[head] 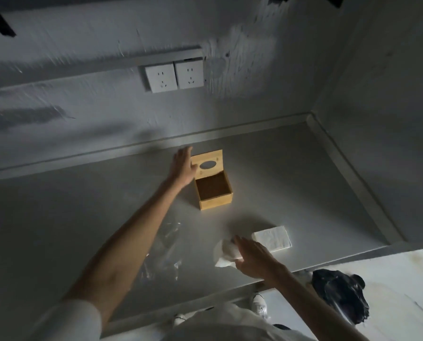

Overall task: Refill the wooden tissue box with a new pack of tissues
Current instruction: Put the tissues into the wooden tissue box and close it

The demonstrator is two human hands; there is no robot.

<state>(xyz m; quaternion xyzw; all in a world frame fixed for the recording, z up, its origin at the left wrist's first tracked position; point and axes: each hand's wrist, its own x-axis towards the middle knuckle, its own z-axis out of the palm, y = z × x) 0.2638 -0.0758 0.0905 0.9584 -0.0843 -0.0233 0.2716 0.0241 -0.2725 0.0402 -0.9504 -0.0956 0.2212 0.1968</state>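
Your left hand (183, 166) is up by the wooden tissue box (214, 190). Its fingers are spread flat against the lid (206, 163), which stands open with its oval hole facing you. The box sits in the middle of the gray tabletop (291, 180), and it looks empty inside.

Your right hand (251, 257) is low and close to you. It seems to be pinching a crumpled white tissue (224, 253), but your hand hides part of it, so the hold is not clear. The new stack of tissues (272, 238) lies flat on the tabletop, just beside your right hand and well apart from the box. A clear plastic wrapper (163, 252) lies under your left arm.

Here is what could go wrong. The lid may drop shut if you let go of it too soon, and then the stack cannot go in. The stack is loose with no wrapper on it, so it may fall apart or bend if you lift it with one hand while that hand is busy with the crumpled tissue. It may also catch on the box walls if you put it in crooked. The slippery wrapper could slide off the edge if your arm brushes it.

No brand, label or writing can be read anywhere. The box is plain wood, and the two wall sockets (174, 77) show no words.
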